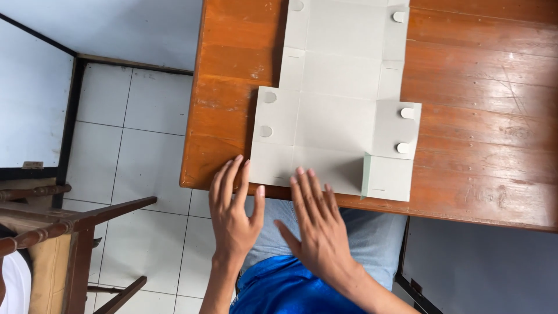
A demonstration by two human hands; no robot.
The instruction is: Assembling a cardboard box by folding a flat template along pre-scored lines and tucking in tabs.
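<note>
A flat grey cardboard box blank (pixel 337 110), creased into panels with round tabs and slots along its sides, lies unfolded on the wooden table (pixel 482 116). One small flap (pixel 388 177) at its near right corner stands partly folded up. My left hand (pixel 233 209) hovers open at the table's near edge, its fingertips at the blank's near left corner. My right hand (pixel 317 224) is open too, fingers spread, the tips reaching the blank's near edge. Neither hand holds anything.
A dark wooden chair (pixel 52 232) stands at the left on the white tiled floor (pixel 139 145). My lap in blue cloth (pixel 290 285) shows below the table's edge. White wall panels frame the upper left and lower right corners.
</note>
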